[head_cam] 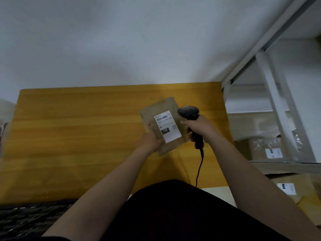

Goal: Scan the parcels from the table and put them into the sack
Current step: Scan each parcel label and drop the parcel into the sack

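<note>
Left hand (pixel 150 140) grips a flat brown paper parcel (pixel 160 125) by its lower corner, white label w/ barcode (pixel 167 126) facing up. Right hand (pixel 197 126) is wrapped round a black corded handheld scanner (pixel 189 113), head just right of label. Scan step underway, prob.; next: aim at barcode, then find the sack, not visible.

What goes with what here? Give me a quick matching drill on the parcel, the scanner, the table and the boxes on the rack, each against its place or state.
Things:
1. brown parcel
2. black scanner
3. yellow table
4. labelled boxes

Places or states:
A. on the metal rack's shelf at the right
B. gripped by the right hand, head next to the white label
C. bare wooden top under both arms
D. held up by the left hand, label facing the camera

Pairs: 1-D, 2-B, 3-C, 4-A
</note>
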